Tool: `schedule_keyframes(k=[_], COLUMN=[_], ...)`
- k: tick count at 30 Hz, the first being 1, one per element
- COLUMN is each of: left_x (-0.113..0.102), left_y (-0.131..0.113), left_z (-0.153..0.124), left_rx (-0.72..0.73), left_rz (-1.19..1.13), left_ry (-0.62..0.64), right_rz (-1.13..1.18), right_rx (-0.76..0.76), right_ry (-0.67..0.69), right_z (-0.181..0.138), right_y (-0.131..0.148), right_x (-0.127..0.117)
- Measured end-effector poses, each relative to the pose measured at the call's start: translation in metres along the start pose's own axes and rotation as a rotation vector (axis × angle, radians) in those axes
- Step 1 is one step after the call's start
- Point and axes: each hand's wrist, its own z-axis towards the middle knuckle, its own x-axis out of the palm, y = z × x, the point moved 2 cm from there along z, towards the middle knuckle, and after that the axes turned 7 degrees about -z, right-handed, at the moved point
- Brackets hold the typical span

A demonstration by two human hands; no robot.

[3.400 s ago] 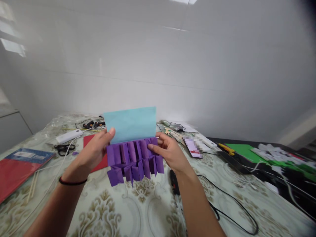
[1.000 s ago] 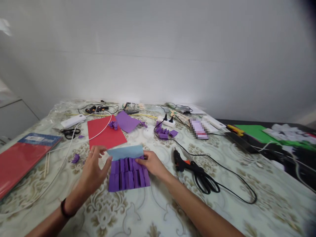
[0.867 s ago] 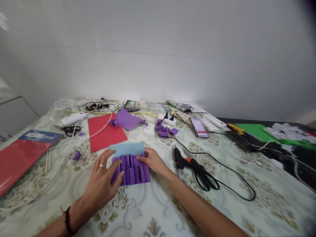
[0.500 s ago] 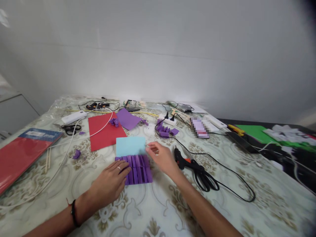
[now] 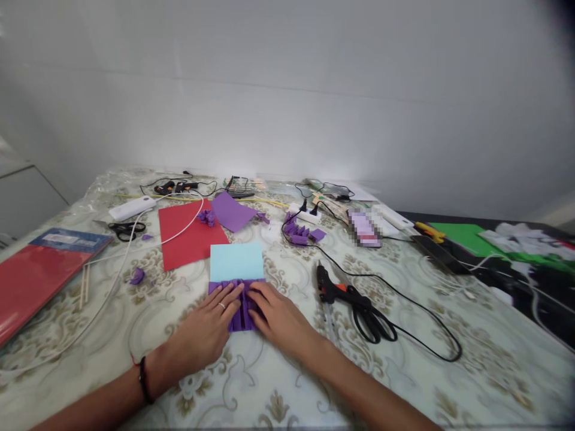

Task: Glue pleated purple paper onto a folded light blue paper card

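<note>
In the head view, rows of folded purple paper strips (image 5: 243, 314) cover the lower part of a light blue sheet (image 5: 236, 261) on the table. My left hand (image 5: 211, 320) lies with outstretched fingers on the left side of the purple folds. On their right side rests my right hand (image 5: 278, 314), its fingers extended flat over the paper. Both palms hide much of the folds. A black glue gun (image 5: 330, 287) with a clear glue stick and coiled cord lies right of my right hand.
Red paper (image 5: 186, 236), a purple sheet (image 5: 233, 211), and scissors (image 5: 126, 230) lie beyond my hands. Purple folded pieces (image 5: 299, 231) sit near a white power strip (image 5: 305, 214). A phone (image 5: 365, 227) lies at the right. Cords cross the patterned tablecloth (image 5: 278, 395).
My right hand has come down from beside the blue sheet onto the purple folds, toward my left hand. My left hand stays on the folds.
</note>
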Motion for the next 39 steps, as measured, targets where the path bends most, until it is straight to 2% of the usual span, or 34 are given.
schedule_keyframes(k=[3,7,11,16,20,26,32,36,39], left_x=[0.001,-0.007,-0.015,-0.004,0.007,0.001,-0.017,-0.034,-0.042], left_y=[0.0,-0.003,-0.007,-0.006,-0.004,-0.007,-0.007,-0.01,-0.014], left_z=[-0.001,-0.001,0.002,0.002,-0.005,-0.007,0.01,0.036,0.057], left_rx=[0.003,0.001,-0.005,0.001,0.016,0.019,-0.04,-0.083,-0.109], left_rz=[0.014,0.011,-0.004,0.05,0.079,0.018,-0.032,-0.054,-0.032], left_ry=[0.027,0.07,0.031,0.015,-0.006,0.027,0.089,0.159,0.156], right_rz=[-0.041,-0.068,-0.069,-0.085,-0.186,-0.285,-0.26,-0.236,-0.229], right_rx=[-0.007,-0.001,0.005,0.015,0.015,0.014,0.028,0.039,0.049], right_ry=[0.016,0.015,0.016,0.043,0.134,0.185,0.252,0.273,0.272], right_z=[0.0,0.001,-0.004,-0.011,-0.011,-0.01,-0.007,-0.005,-0.005], right_y=[0.0,0.001,0.0,0.0,0.0,0.0,0.002,0.005,0.006], right_x=[0.004,0.01,0.013,0.017,0.019,0.02,0.015,0.011,0.01])
